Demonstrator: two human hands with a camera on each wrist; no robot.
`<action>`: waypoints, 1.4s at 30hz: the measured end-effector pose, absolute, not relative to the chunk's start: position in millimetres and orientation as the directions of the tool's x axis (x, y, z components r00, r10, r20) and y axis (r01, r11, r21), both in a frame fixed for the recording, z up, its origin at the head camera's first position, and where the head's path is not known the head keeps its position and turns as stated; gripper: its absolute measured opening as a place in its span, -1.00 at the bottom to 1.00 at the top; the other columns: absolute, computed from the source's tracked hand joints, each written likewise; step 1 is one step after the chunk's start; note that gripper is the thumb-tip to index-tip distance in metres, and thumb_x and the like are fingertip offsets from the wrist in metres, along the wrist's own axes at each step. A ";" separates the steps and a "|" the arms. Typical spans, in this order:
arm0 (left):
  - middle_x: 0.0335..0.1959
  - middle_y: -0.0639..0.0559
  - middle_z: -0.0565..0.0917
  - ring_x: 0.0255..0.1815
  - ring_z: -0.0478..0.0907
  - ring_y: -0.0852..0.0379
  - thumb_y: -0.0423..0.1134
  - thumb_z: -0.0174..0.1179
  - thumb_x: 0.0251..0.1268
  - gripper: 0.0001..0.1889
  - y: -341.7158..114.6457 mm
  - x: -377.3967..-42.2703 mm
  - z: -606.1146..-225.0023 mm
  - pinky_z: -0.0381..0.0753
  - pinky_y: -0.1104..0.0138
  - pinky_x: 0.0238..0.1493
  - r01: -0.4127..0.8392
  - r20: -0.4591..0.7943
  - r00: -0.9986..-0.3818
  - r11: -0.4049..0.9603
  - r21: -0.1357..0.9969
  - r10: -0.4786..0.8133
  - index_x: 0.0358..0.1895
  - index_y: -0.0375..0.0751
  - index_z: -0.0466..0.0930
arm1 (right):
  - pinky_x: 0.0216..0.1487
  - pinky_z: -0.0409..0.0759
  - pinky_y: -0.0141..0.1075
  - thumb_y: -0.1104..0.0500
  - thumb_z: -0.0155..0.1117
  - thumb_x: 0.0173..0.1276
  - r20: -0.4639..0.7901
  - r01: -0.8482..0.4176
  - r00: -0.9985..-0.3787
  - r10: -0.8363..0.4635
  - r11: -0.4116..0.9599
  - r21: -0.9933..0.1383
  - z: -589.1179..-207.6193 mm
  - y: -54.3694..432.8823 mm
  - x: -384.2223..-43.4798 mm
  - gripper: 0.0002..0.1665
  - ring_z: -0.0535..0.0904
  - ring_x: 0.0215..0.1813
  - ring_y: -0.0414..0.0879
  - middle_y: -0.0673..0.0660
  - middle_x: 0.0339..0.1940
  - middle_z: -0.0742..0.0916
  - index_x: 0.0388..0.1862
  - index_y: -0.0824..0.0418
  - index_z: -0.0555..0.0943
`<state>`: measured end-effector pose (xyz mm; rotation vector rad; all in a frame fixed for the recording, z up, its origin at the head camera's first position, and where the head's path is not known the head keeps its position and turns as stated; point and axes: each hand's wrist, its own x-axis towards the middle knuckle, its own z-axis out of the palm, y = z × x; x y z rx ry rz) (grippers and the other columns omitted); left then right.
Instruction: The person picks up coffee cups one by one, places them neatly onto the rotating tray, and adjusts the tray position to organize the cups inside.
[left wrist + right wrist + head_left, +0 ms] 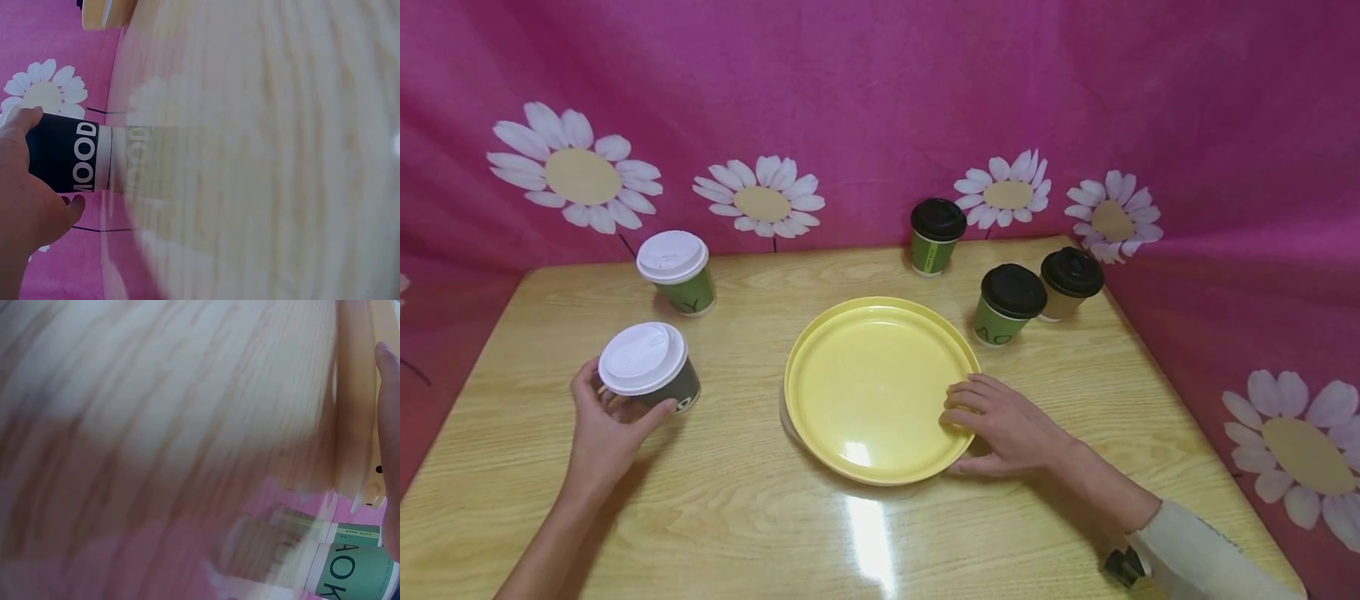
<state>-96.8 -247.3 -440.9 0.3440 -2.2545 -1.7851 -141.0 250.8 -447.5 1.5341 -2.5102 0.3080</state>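
Observation:
My left hand (606,442) grips a dark paper cup (676,387) with a white lid, thumb on the near side and fingers round the left. In the left wrist view the cup (62,153) shows white "MOOD" lettering, its base right at the tabletop. My right hand (1015,429) holds the right rim of a round yellow tray (880,375), fingers over the edge and thumb low outside it. The tray holds nothing. In the right wrist view the tray's side (355,394) runs upright beside the fingers (390,425).
A green cup with a white lid (673,258) stands at the back left. Behind and right of the tray are black-lidded cups: two green ones (931,254) (997,323) and a brown one (1062,303). A pink flowered cloth (865,108) borders the wooden table (752,533).

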 end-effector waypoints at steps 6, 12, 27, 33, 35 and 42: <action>0.21 0.11 0.23 0.16 0.38 0.10 -0.62 0.40 0.01 0.06 -246.6 -101.4 -444.6 0.46 0.61 0.06 -0.008 0.051 -0.944 0.177 0.984 -0.327 0.50 -0.06 -0.10 | 0.43 0.21 -0.03 -0.44 0.27 0.22 0.259 -0.892 -0.451 -0.854 0.445 -0.085 -447.5 250.9 -139.9 -0.31 0.47 0.24 0.06 0.11 0.07 0.65 -0.02 0.10 0.62; 0.24 0.08 0.23 0.22 0.35 0.06 -0.62 0.40 0.00 0.06 -245.7 -105.7 -445.2 0.42 0.60 0.12 0.006 0.060 -0.944 0.164 0.986 -0.325 0.49 -0.07 -0.10 | 0.44 0.19 -0.03 -0.44 0.27 0.22 0.261 -0.889 -0.455 -0.852 0.450 -0.080 -447.4 250.8 -140.0 -0.30 0.47 0.25 0.05 0.11 0.08 0.65 -0.02 0.10 0.63; 0.29 0.05 0.23 0.22 0.31 0.18 -0.51 0.44 0.04 0.06 -244.3 -109.8 -446.7 0.31 0.63 0.16 -0.005 0.086 -0.944 0.272 0.962 -0.319 0.51 -0.13 -0.13 | 0.47 0.16 -0.06 -0.45 0.25 0.22 0.248 -0.883 -0.467 -0.849 0.463 -0.080 -448.2 251.4 -140.3 -0.30 0.45 0.27 0.03 0.09 0.10 0.65 -0.01 0.09 0.63; 0.22 0.13 0.28 0.18 0.35 0.16 -0.55 0.40 0.04 0.02 -242.6 -110.1 -446.5 0.36 0.61 0.11 0.020 0.093 -0.944 0.228 0.973 -0.316 0.49 -0.11 -0.09 | 0.45 0.19 -0.03 -0.45 0.25 0.22 0.262 -0.885 -0.462 -0.847 0.458 -0.081 -448.8 251.2 -140.2 -0.29 0.46 0.26 0.05 0.10 0.09 0.65 -0.01 0.09 0.63; 0.22 0.13 0.28 0.18 0.35 0.17 -0.55 0.40 0.05 0.02 -242.5 -110.1 -446.7 0.35 0.61 0.13 0.024 0.099 -0.945 0.237 0.971 -0.312 0.49 -0.12 -0.09 | 0.44 0.20 -0.02 -0.45 0.26 0.22 0.268 -0.887 -0.459 -0.847 0.455 -0.082 -449.0 251.0 -140.1 -0.29 0.47 0.25 0.05 0.11 0.08 0.66 -0.01 0.10 0.63; 0.21 0.17 0.26 0.18 0.34 0.22 -0.56 0.41 0.05 0.03 -240.1 -110.4 -444.7 0.35 0.61 0.13 0.011 0.092 -0.948 0.257 0.966 -0.304 0.49 -0.13 -0.11 | 0.45 0.19 -0.01 -0.44 0.27 0.21 0.260 -0.886 -0.462 -0.848 0.456 -0.087 -447.9 250.9 -139.6 -0.30 0.45 0.26 0.05 0.11 0.09 0.65 -0.01 0.10 0.63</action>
